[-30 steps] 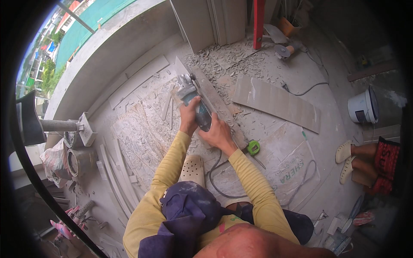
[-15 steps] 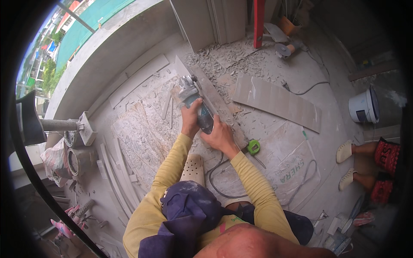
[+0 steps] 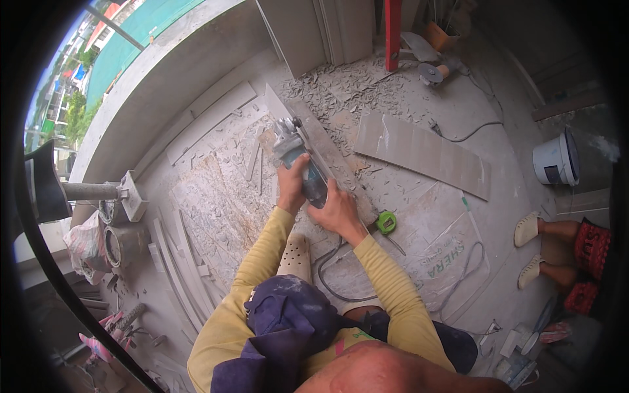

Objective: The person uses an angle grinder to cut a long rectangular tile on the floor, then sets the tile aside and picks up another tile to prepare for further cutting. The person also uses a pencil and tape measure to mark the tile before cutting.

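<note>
Both my hands are wrapped around a teal and dark grey angle grinder (image 3: 296, 159) with a metal head. My left hand (image 3: 292, 183) grips the middle of its body, thumb on top. Farther back, my right hand (image 3: 337, 213) closes on the rear end, near the cord. The grinder lies against a long, pale grey board (image 3: 276, 102), which runs under and beside it. My hands and the tool's body hide part of that board. Next to my right wrist, a green tape measure (image 3: 386, 223) rests on the floor.
Grey chips litter the far floor. A wide plank (image 3: 419, 154) lies at the right, below a second grinder (image 3: 432, 73) and a red post (image 3: 392, 39). A white bucket (image 3: 550, 160) and another person's feet in clogs (image 3: 527, 230) are far right. Narrow strips (image 3: 177, 268) lie left.
My hands and the grinder have shifted very slightly toward me and to the right. Both grips stay the same.
</note>
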`<action>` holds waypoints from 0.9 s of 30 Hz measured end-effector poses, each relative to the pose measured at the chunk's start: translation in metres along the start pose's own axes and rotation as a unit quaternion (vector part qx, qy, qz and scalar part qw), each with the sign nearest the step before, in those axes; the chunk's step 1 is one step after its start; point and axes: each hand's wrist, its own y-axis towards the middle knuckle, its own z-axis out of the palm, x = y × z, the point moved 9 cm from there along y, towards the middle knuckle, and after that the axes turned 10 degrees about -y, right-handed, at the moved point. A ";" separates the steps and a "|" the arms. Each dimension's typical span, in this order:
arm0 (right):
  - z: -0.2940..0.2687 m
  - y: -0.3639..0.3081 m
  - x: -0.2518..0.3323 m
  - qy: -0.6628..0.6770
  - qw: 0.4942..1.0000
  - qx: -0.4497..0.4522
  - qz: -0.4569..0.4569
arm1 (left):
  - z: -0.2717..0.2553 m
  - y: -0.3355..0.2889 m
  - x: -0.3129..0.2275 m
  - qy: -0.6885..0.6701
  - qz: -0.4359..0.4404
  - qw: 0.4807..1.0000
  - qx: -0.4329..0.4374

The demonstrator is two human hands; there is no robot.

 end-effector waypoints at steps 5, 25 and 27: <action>-0.001 -0.005 -0.003 -0.006 1.000 -0.001 0.001 | 0.005 -0.007 0.002 -0.002 -0.008 1.000 0.006; -0.003 0.006 0.005 -0.003 1.000 0.019 0.022 | 0.000 0.007 -0.002 -0.014 -0.010 1.000 -0.004; -0.003 0.010 0.005 0.004 1.000 0.017 0.026 | -0.001 0.012 -0.005 -0.009 -0.015 1.000 -0.005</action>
